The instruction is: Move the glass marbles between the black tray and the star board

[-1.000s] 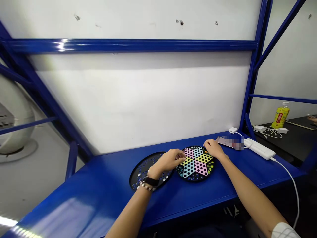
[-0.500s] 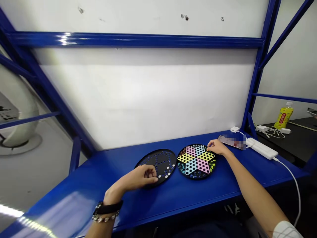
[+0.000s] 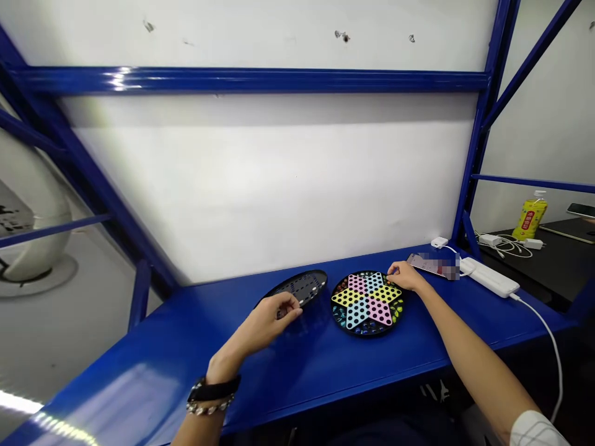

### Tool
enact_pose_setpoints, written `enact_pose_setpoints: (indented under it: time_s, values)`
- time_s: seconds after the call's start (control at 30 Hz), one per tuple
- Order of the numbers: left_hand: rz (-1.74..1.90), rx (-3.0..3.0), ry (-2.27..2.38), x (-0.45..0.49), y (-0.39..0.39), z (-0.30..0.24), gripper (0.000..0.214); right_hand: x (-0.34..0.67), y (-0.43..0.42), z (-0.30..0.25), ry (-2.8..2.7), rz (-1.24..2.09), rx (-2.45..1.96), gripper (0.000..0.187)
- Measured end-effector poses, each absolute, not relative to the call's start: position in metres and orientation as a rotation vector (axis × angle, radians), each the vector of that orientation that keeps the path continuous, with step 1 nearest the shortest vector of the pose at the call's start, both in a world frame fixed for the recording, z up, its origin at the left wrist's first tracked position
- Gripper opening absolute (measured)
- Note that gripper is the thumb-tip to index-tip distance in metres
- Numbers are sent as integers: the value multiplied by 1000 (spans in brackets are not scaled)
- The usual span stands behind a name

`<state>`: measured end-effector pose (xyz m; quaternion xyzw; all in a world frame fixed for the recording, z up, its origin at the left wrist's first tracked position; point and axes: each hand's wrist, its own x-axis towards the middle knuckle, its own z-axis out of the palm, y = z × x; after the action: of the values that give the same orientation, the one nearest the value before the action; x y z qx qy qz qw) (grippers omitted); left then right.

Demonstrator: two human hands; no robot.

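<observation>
Black round perforated tray [image 3: 304, 285], tilted, gripped by left hand [image 3: 269, 316]

Blue metal shelf [image 3: 325, 371] with star board [image 3: 367, 299], phone [image 3: 430, 265], power strip [image 3: 488, 277]

Nothing here reads clearly. The yellow plastic bottle [image 3: 530, 217] wears a red label with pale characters, too small to make out. The flat phone [image 3: 430, 264] is blurred over. The round black game board with the coloured star [image 3: 367, 301] and the black perforated round lid [image 3: 304, 285] show no lettering.
</observation>
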<state>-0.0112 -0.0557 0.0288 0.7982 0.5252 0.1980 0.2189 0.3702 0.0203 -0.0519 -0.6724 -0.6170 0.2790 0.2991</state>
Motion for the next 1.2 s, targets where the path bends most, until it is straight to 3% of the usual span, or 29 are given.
enact_pose_setpoints:
  time_s: [0.07, 0.2, 0.4, 0.53, 0.63, 0.77, 0.93, 1.2]
  values:
    - [773, 2184, 1473, -9, -60, 38, 38, 369, 19, -48, -1602, 689, -1756, 14]
    - [1259, 1928, 1439, -3, -69, 50, 43, 363, 15, -40, -1526, 626, -1569, 31]
    - [1680, 1428, 1320, 26, -65, 31, 45, 357, 4, -27, -1553, 1093, -1116, 58]
    - [1454, 1372, 1416, 59, -53, 1, 47, 358, -7, -23, -1592, 1401, -972, 67]
    - [1231, 1414, 1354, 78, -36, -12, 45, 358, -7, -26, -1574, 1441, -1005, 59]
    - [998, 1879, 1427, 88, -6, -16, 37, 359, 7, -36, -1567, 1150, -1232, 37]
    - [754, 2121, 1584, 85, 22, -33, 34, 362, 22, -54, -1666, 584, -1589, 26]
    - [604, 2322, 1488, 75, 15, -48, 46, 355, 16, -59, -1893, 454, -1755, 22]
